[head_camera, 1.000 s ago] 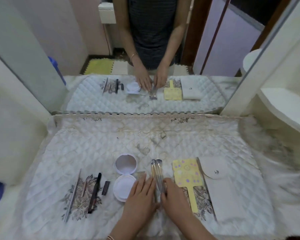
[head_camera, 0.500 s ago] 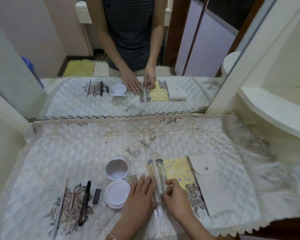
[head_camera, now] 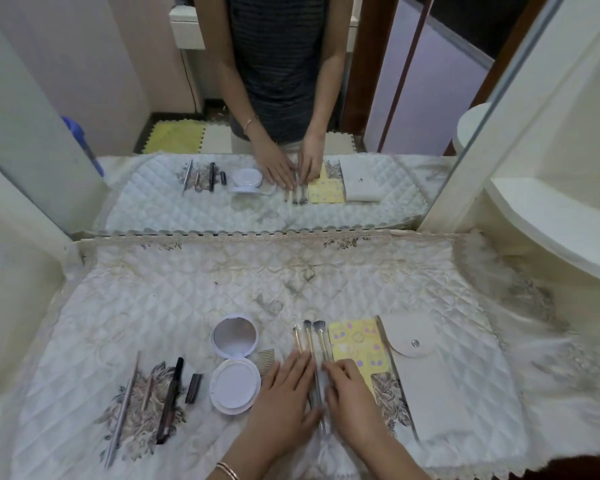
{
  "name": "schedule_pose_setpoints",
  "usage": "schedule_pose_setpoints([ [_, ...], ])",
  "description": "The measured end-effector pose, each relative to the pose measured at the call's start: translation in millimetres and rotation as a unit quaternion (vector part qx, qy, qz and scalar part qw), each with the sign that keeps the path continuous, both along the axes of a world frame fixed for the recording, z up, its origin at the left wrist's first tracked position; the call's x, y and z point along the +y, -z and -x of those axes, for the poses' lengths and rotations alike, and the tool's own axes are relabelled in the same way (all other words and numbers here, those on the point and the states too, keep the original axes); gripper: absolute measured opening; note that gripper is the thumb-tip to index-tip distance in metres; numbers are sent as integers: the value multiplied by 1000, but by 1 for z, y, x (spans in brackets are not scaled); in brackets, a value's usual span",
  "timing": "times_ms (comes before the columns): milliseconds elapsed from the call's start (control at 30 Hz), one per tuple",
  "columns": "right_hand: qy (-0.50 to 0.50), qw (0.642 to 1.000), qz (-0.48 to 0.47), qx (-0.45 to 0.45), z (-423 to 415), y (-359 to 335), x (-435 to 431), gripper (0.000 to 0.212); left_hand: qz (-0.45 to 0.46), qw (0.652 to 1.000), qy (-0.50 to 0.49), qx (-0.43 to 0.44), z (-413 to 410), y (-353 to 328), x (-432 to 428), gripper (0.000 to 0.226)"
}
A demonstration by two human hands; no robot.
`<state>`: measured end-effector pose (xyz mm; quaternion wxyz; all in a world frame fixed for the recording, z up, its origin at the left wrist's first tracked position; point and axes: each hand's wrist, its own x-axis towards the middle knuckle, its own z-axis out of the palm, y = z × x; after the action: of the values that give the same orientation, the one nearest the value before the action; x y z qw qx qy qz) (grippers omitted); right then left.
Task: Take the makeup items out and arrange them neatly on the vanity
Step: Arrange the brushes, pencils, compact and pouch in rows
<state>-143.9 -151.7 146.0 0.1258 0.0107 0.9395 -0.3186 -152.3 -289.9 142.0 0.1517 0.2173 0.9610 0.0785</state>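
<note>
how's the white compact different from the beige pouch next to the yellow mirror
The white compact is round and lies open, its lid mirror facing up; the beige pouch is a long rectangle, snapped shut. The compact sits left of both hands, the pouch at the far right beside the yellow hand mirror. Both are pale and rest flat on the quilted cloth, untouched.

Left hand (head_camera: 286, 400) flat, palm down, fingers extended; right hand (head_camera: 352, 398) palm down, fingers slightly curled, close beside it.

Home dressing corner, mirror (head_camera: 257, 98) above quilted vanity cloth (head_camera: 187, 289), foam floor mats (head_camera: 181, 136)
</note>
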Motion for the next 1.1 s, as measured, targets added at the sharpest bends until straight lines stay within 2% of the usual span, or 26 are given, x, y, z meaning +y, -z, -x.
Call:
schedule_pose_setpoints([
  [100,-1,1000,-1,1,2,2,2,40,7,1000,-1,-6,-2,0,0,67],
  [167,-8,1000,-10,8,2,3,4,39,-41,999,-14,6,-1,9,-1,71],
  [267,-27,996,-70,55,-2,-3,7,40,-68,997,1,-21,0,18,-3,73],
  [367,-80,978,-151,123,-3,-7,8,51,-60,998,-6,-22,0,19,-4,75],
  [467,-164,977,-121,69,-1,3,8,51,-39,999,-8,-11,1,16,-10,78],
  [567,-192,971,-136,52,-3,13,8,49,-19,999,-25,-19,-3,12,-18,78],
  [733,-163,978,-110,69,-7,14,6,46,20,996,-86,-1,-13,9,-19,68],
  [900,-125,984,-85,97,-5,8,-2,46,12,996,-84,-13,-16,12,-18,60],
  [1100,-144,983,-101,55,-5,12,-3,49,2,997,-72,-19,-18,13,-11,57],
])
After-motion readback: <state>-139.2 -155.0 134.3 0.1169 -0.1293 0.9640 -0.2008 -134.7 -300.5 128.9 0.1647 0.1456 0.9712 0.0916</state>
